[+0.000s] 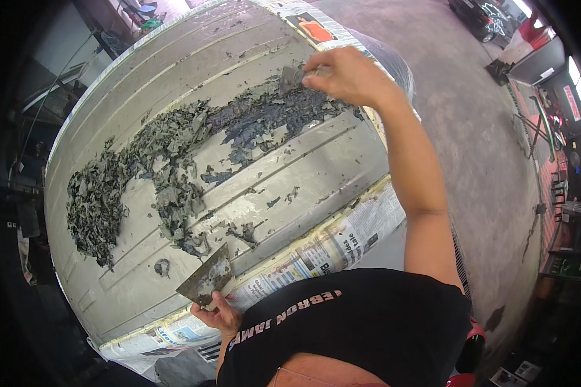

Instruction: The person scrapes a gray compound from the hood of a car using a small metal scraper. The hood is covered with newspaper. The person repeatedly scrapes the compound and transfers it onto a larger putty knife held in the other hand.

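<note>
A ridged, beige-grey vehicle roof (pixel 316 168) spreads out before me, strewn with loose dark and grey-green paint flakes (pixel 97 206). My left hand (pixel 219 316), low at the near edge, pinches a flat metal plate (pixel 208 277) by its corner; the plate is smeared with pale residue and tilted over the roof. Farther off and to the right, my right hand (pixel 345 76) is closed around a small grey scraper (pixel 292 79). The scraper's blade rests at the far end of a strip of dark, peeling paint (pixel 271 116).
Newspaper (pixel 329 248) taped with yellowish tape borders the roof, near and far right. Clear plastic sheeting (pixel 394 61) hangs past the right edge. Concrete floor (pixel 474 129) lies to the right, with a dark car (pixel 484 22) at the back and a metal stand (pixel 541 129) beyond.
</note>
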Demonstrator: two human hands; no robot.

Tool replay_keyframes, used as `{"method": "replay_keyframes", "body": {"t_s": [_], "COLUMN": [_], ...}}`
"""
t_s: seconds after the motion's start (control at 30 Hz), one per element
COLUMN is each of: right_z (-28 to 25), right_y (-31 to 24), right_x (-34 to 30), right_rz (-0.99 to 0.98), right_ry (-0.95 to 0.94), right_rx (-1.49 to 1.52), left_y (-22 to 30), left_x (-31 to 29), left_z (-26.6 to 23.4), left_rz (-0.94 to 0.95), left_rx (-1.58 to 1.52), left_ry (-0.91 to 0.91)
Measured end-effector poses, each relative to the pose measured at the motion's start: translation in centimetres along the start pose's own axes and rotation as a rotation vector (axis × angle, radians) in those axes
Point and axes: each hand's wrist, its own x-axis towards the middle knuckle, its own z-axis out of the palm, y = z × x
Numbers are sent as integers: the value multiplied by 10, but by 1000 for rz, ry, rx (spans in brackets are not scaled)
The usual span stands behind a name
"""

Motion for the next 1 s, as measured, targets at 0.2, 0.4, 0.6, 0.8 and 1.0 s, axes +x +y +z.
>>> {"method": "replay_keyframes", "body": {"t_s": [0.2, 0.4, 0.6, 0.8, 1.0], "right_z": [-16, -1, 39, 66, 68], "right_y": [22, 76, 99, 68, 62], "right_x": [-46, -144, -213, -188, -173], "right_rz": [121, 486, 657, 589, 602], "right_ry": [-196, -122, 50, 202, 222], "right_rx": [2, 214, 407, 272, 249], "left_y": [-3, -7, -8, -3, -9], "left_x": [2, 2, 4, 5, 2], "left_z": [-3, -2, -4, 2, -4], "left_rz": [-73, -61, -85, -54, 0], "left_rx": [1, -18, -24, -42, -5], "left_ry": [-7, 13, 19, 24, 9]}}
